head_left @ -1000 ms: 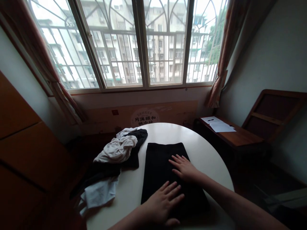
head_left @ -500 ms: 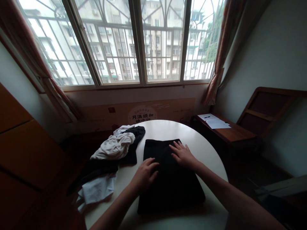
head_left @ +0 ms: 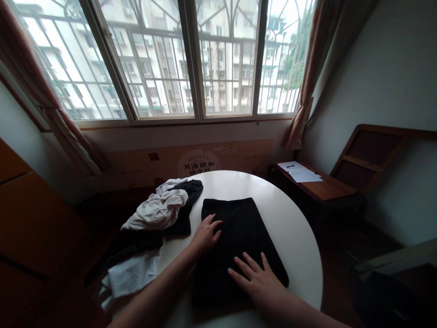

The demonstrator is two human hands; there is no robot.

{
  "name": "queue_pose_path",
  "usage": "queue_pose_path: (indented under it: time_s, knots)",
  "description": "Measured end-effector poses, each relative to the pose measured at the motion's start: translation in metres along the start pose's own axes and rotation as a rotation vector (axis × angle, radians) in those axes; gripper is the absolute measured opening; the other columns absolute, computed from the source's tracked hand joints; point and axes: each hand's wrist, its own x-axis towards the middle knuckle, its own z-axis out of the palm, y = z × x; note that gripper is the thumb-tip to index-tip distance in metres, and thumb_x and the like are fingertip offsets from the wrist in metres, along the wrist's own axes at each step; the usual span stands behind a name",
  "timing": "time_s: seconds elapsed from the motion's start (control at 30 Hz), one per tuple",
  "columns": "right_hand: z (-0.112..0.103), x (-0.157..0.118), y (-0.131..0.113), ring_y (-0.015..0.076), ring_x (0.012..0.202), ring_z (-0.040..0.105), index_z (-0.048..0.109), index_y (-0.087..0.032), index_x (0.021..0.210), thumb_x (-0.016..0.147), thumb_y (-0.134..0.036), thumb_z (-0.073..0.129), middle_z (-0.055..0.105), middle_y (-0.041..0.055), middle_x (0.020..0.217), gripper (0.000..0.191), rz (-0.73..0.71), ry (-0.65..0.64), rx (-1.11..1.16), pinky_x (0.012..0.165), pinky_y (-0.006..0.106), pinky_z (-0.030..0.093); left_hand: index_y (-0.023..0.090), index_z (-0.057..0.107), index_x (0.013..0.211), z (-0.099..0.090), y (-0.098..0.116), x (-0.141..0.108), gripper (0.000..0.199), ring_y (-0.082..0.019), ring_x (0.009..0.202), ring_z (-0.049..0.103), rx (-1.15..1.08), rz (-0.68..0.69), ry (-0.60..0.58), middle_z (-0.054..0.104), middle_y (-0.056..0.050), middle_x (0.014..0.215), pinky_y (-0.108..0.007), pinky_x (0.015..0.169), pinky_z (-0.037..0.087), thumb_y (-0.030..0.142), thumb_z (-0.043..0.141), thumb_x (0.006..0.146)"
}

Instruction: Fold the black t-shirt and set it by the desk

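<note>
A black garment (head_left: 235,228), folded into a flat tapering shape, lies on the white round table (head_left: 300,246). My left hand (head_left: 205,234) rests at its left edge, fingers apart and reaching over the cloth. On the lower right part of the garment my right hand (head_left: 259,280) lies with its fingers spread. Neither hand grips anything. I cannot make out what kind of garment it is, since it is dark and folded.
Left on the table is a heap of clothes: a crumpled light grey garment (head_left: 159,209), black cloth (head_left: 194,189) and a white piece (head_left: 131,273) at the table's edge. Papers (head_left: 300,173) lie on a wooden chair (head_left: 327,189) at right. A barred window (head_left: 225,77) stands behind.
My right hand has slid from the far right edge of the black garment down to its near part. My left hand has shifted slightly up along the left edge.
</note>
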Motion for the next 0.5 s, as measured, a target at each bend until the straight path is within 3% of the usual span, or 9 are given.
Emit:
queue_pose_path:
  time_s: [0.2, 0.3, 0.37, 0.43, 0.5]
  knots:
    - [0.002, -0.009, 0.015, 0.0426, 0.154, 0.014, 0.036, -0.041, 0.156, 0.077, -0.01, 0.062, 0.021, 0.0074, 0.167, 0.089, -0.063, 0.032, 0.161, 0.114, 0.079, 0.004, 0.018, 0.063, 0.135, -0.019, -0.017, -0.005, 0.045, -0.031, 0.144, 0.044, 0.094, -0.075, 0.004, 0.051, -0.016, 0.152, -0.046, 0.119, 0.035, 0.018, 0.057, 0.09]
    - [-0.01, -0.022, 0.041, 0.0362, 0.152, 0.026, 0.04, -0.041, 0.154, 0.082, -0.022, 0.064, 0.028, 0.0035, 0.166, 0.079, -0.133, 0.13, 0.346, 0.123, 0.063, 0.016, 0.014, 0.056, 0.14, -0.034, -0.023, -0.006, 0.055, -0.037, 0.135, 0.051, 0.191, -0.235, 0.029, 0.055, -0.022, 0.145, -0.049, 0.111, 0.041, 0.031, 0.064, 0.089]
    - [-0.023, -0.019, 0.069, 0.0314, 0.146, 0.04, 0.041, -0.035, 0.155, 0.09, -0.036, 0.059, 0.038, 0.0054, 0.162, 0.068, -0.017, 0.321, 0.456, 0.12, 0.049, 0.032, 0.013, 0.05, 0.144, -0.042, -0.027, 0.0, 0.064, -0.039, 0.128, 0.056, 0.197, -0.31, 0.004, 0.061, -0.022, 0.137, -0.048, 0.106, 0.044, 0.039, 0.066, 0.088]
    - [-0.037, -0.005, 0.102, 0.0319, 0.136, 0.052, 0.043, -0.022, 0.155, 0.094, -0.046, 0.053, 0.053, 0.0128, 0.15, 0.066, 0.208, 0.525, 0.446, 0.113, 0.046, 0.041, 0.011, 0.049, 0.143, -0.048, -0.029, 0.014, 0.066, -0.039, 0.121, 0.061, 0.098, -0.356, -0.025, 0.066, -0.022, 0.129, -0.046, 0.101, 0.046, 0.039, 0.066, 0.087]
    - [-0.047, 0.015, 0.132, 0.036, 0.122, 0.062, 0.05, -0.013, 0.149, 0.095, -0.054, 0.05, 0.065, 0.0195, 0.133, 0.068, 0.425, 0.526, 0.381, 0.103, 0.048, 0.047, 0.01, 0.05, 0.14, -0.05, -0.03, 0.03, 0.065, -0.038, 0.116, 0.064, -0.077, -0.377, -0.015, 0.069, -0.021, 0.123, -0.043, 0.098, 0.048, 0.034, 0.07, 0.083]
